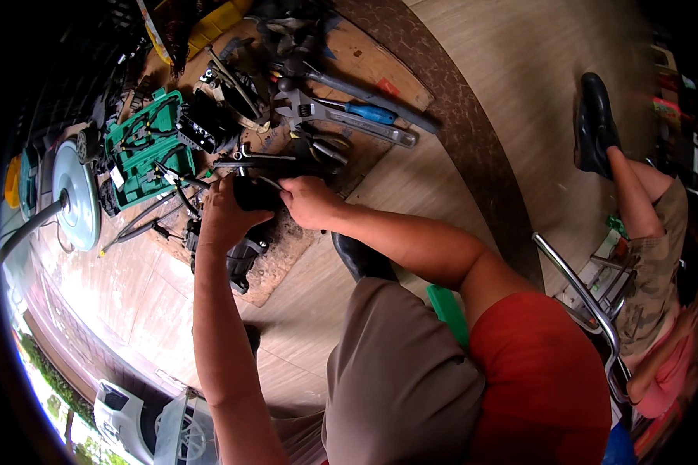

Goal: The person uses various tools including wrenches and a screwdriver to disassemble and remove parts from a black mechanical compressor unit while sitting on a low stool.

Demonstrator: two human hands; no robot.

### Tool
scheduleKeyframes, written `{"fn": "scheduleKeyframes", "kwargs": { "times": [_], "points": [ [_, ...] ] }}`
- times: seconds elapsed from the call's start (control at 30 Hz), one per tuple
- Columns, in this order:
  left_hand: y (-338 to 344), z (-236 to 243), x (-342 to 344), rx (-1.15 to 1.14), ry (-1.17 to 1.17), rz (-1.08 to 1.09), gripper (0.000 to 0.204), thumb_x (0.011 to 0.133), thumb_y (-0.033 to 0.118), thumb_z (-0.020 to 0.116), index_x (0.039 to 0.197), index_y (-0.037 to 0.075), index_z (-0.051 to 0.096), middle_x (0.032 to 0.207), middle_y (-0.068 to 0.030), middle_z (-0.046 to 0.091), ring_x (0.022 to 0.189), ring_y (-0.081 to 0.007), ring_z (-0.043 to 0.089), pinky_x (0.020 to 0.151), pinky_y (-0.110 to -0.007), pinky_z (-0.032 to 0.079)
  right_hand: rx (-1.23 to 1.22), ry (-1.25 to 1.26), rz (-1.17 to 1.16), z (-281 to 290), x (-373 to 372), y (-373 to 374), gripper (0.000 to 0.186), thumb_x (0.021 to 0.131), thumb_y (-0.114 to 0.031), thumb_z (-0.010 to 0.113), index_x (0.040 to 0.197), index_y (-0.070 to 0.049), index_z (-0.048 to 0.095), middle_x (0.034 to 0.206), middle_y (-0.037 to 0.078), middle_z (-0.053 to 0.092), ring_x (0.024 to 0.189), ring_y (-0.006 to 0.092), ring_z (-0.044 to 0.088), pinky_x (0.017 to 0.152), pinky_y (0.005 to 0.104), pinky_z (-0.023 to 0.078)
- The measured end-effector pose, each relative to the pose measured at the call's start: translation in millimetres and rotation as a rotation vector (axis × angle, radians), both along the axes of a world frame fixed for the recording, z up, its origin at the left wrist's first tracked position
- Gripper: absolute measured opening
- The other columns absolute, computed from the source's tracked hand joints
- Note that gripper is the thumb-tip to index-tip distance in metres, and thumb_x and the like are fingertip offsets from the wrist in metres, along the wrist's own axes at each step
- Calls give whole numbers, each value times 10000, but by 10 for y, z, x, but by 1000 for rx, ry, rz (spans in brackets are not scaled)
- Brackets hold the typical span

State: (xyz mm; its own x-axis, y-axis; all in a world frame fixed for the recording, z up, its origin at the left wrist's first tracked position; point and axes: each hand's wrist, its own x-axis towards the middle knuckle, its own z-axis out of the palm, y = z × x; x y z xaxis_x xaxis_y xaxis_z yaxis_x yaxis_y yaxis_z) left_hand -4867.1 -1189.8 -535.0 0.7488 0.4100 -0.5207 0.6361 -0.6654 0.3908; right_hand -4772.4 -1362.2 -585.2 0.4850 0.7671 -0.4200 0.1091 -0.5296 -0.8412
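My left hand point(226, 213) is curved around a dark, rounded black part point(253, 194), with its thumb along the near side. My right hand point(312, 203) is closed at the right side of this part, fingers pinched together. A thin greyish piece point(270, 183) shows at its fingertips, too small to name. Just beyond both hands lie a long dark bar point(267, 162) and pliers point(323, 146). Below my left hand sits a black mechanical part point(244, 260), partly covered by my wrist. Black cables point(143, 226) run out to the left.
A large adjustable wrench point(349, 120), a blue-handled screwdriver point(372, 113) and a hammer point(372, 99) lie on the worn board point(283, 260). A green tool case point(132, 186) stands open to the left, near a pale round lamp point(76, 194). Another person's leg point(636, 194) is at right.
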Motion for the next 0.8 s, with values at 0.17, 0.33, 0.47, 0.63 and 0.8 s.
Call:
{"fn": "scheduleKeyframes", "kwargs": {
  "times": [0.17,0.33,0.47,0.63,0.8],
  "points": [
    [-6,42,44,-41,25,12,1032,531,375,930,1374,-14,479,1294,-244,548,1216,-408,523,1044,-469,434,-26,-82,138,27,83,48,195,928,-154,560,898,19,647,841,258,662,839,457,642,746,516,514],
    [-12,21,29,-19,21,13,1033,535,371,931,1376,-20,477,1300,-244,550,1222,-405,523,1040,-466,439,-31,-145,216,-6,117,53,170,927,-137,561,906,13,638,810,257,655,799,458,641,712,515,514],
    [-5,36,39,-20,36,13,1026,542,346,930,1382,-21,468,1315,-248,543,1223,-397,541,1036,-453,456,107,-50,86,-64,58,-103,169,927,-114,570,1042,-3,625,800,258,654,793,451,652,677,501,517],
    [44,6,36,-52,8,-8,1018,546,352,931,1376,-22,474,1319,-250,540,1224,-395,547,1034,-445,464,235,-113,-11,-261,-74,-176,242,931,-118,579,1151,-23,607,788,246,662,784,448,660,662,509,521],
    [83,3,74,-89,81,2,1024,541,367,932,1371,-25,478,1351,-254,518,1241,-398,535,1042,-439,458,8,-157,163,-176,-23,-77,301,935,-115,560,1224,-31,582,803,232,671,767,446,659,650,518,521]
  ]
}}
